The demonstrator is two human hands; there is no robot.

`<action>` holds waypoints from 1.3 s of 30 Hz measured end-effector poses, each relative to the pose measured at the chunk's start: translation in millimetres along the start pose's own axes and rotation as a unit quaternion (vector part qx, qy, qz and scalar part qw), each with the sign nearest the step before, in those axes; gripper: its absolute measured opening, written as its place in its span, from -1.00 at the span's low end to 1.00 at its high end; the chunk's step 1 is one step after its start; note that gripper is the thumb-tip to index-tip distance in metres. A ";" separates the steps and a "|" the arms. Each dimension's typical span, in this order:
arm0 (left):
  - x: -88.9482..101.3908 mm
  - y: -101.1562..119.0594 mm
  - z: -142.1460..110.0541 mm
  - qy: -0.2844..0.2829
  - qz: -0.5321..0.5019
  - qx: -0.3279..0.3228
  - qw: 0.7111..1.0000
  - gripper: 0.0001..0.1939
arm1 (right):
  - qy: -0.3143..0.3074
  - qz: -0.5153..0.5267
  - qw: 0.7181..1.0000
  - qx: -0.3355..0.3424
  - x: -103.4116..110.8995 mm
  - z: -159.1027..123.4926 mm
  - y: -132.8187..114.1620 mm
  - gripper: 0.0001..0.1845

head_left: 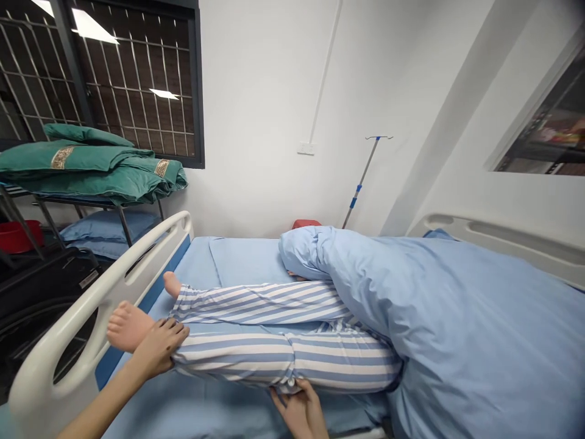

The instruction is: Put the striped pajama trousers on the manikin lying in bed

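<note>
My left hand (158, 349) lies across the ankle of a person's near leg, just above the bare foot (128, 326), with its fingers curved over the striped trouser cuff. My right hand (299, 407) is at the underside of the same leg, its fingertips pinching the blue-and-white striped pyjama trousers (283, 360). The other bare foot (172, 283) lies farther back on the blue bed sheet (242, 262). A light blue blanket (457, 311) covers the person from the thighs up and hides the upper body.
A white plastic bed rail (105, 292) runs along the foot end. Behind it, folded green blankets (86, 164) and a blue pillow (109, 235) sit on a metal rack, with a red basin (18, 236) and a black wheeled item (41, 292) below. An IV pole (361, 183) stands by the wall.
</note>
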State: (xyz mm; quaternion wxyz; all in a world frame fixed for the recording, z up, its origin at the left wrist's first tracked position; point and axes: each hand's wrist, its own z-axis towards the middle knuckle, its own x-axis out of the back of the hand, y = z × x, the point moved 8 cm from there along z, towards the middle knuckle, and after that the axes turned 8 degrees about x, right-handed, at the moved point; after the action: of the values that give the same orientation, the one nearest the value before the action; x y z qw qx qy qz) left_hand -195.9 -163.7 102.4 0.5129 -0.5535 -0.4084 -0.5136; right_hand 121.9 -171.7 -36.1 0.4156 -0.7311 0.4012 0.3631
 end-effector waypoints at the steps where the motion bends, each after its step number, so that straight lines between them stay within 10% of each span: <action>1: -2.4 -0.9 0.5 -0.004 0.005 -0.003 1.000 -0.55 | 0.009 -0.001 1.000 -0.002 4.6 2.3 2.3 -0.78; 6: -16.8 -2.2 1.8 -0.040 0.015 -0.006 0.999 -0.54 | 0.039 -0.015 0.999 0.032 22.1 14.3 9.7 -0.76; 15: -102.9 -15.4 -13.4 -0.091 0.000 0.056 0.994 -0.33 | 0.071 -0.041 0.995 0.050 56.9 23.1 18.9 -0.73; 24: -88.6 51.0 17.0 -0.061 -0.123 0.015 0.990 -0.06 | 0.049 -0.031 0.997 0.047 46.9 18.5 11.8 -0.72; 32: -129.1 14.2 14.3 -0.090 -0.109 0.057 0.988 -0.32 | 0.039 -0.039 0.998 0.013 48.6 11.7 7.2 -0.72; 39: -102.4 10.6 7.1 -0.093 -0.053 0.033 0.994 -0.40 | 0.064 -0.032 0.997 -0.012 67.2 20.4 20.3 -0.65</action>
State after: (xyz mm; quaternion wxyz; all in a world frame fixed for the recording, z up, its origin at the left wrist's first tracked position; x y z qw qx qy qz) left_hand -198.6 -150.6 0.1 0.4628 -0.5593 -0.4994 -0.4728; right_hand 127.7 -179.2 -108.6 0.3918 -0.7702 0.3987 0.3072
